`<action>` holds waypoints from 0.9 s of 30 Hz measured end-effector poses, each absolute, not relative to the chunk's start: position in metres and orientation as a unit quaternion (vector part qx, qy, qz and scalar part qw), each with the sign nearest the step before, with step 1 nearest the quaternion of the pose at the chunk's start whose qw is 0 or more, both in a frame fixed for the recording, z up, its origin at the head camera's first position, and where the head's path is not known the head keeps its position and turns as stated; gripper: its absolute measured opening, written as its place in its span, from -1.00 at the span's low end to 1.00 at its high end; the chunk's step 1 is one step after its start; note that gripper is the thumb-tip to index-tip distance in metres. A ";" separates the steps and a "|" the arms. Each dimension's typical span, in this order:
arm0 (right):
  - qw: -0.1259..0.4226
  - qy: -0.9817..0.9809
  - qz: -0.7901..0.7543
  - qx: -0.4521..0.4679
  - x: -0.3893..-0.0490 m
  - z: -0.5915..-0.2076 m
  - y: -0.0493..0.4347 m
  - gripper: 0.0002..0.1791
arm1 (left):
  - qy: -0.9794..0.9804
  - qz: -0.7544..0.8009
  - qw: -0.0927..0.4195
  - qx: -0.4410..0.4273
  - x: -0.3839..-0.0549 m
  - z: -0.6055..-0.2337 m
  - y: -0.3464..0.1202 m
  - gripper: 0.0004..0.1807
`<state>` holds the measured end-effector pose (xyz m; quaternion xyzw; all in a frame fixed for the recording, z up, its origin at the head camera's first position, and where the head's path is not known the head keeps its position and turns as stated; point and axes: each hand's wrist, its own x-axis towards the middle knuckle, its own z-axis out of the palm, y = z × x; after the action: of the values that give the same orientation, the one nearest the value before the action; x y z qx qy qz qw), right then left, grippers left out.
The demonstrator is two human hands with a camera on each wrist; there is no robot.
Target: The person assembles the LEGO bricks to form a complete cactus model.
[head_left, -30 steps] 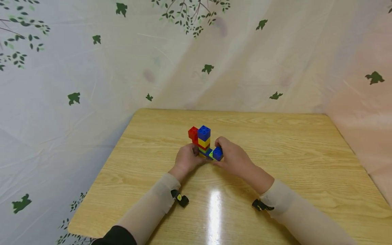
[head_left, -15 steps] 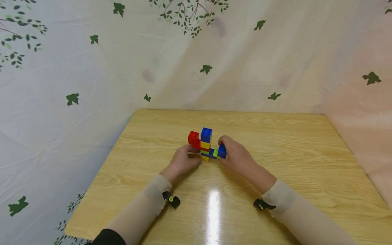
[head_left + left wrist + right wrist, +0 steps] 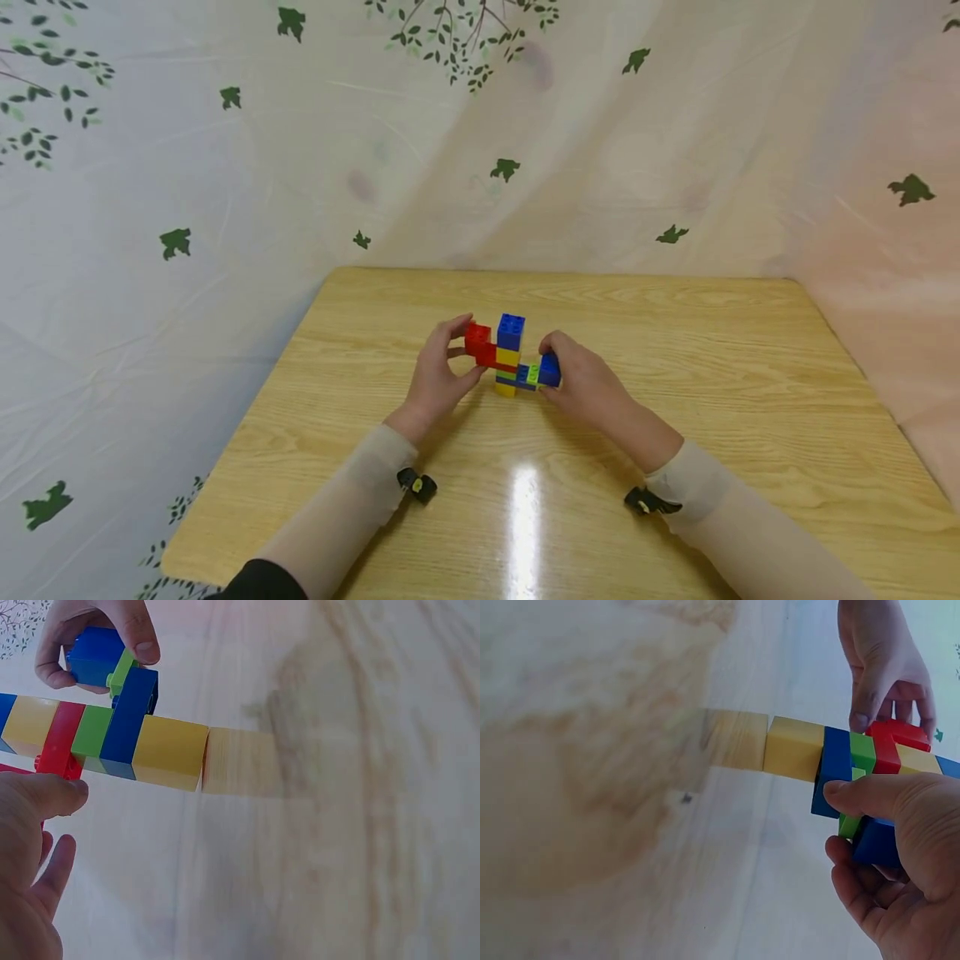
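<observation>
A toy-brick build (image 3: 507, 357) stands upright on the table, its yellow bottom brick (image 3: 171, 752) on the tabletop. Above that come blue, green, red and yellow bricks, topped by a blue brick (image 3: 511, 331). Red bricks (image 3: 477, 340) jut out to the left as an arm. On the right, a lower arm ends in a light green piece (image 3: 533, 373) and a blue end brick (image 3: 551, 369). My left hand (image 3: 435, 375) holds the red arm between thumb and fingers. My right hand (image 3: 588, 387) grips the blue end brick, thumb on the near side; its palm hides part of it.
The wooden table (image 3: 675, 350) is glossy and mirrors the yellow brick. Behind it hangs a pale cloth (image 3: 420, 167) with leaf prints. Black straps with small devices sit on both wrists.
My left hand has let go of the lower column and moved up to the red arm. The build has turned slightly and shifted a little right, with my right hand still on its blue end brick.
</observation>
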<state>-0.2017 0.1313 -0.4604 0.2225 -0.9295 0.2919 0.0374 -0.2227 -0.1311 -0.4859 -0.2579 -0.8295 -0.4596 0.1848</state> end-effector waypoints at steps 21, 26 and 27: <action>0.039 -0.914 0.321 0.243 -0.206 -0.463 0.159 -0.28 | -0.856 -0.410 0.156 -0.274 -0.224 -0.479 -0.128 -0.16; 0.034 -0.922 0.299 0.244 -0.209 -0.464 0.164 -0.28 | -0.867 -0.400 0.135 -0.264 -0.225 -0.480 -0.128 -0.15; 0.032 -0.922 0.299 0.243 -0.209 -0.465 0.164 -0.29 | -0.871 -0.397 0.130 -0.260 -0.226 -0.480 -0.128 -0.15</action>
<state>-0.2088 0.1644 -0.4647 0.2430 -0.9224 0.2985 0.0315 -0.2255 -0.1276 -0.4797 -0.2601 -0.8706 -0.3967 0.1302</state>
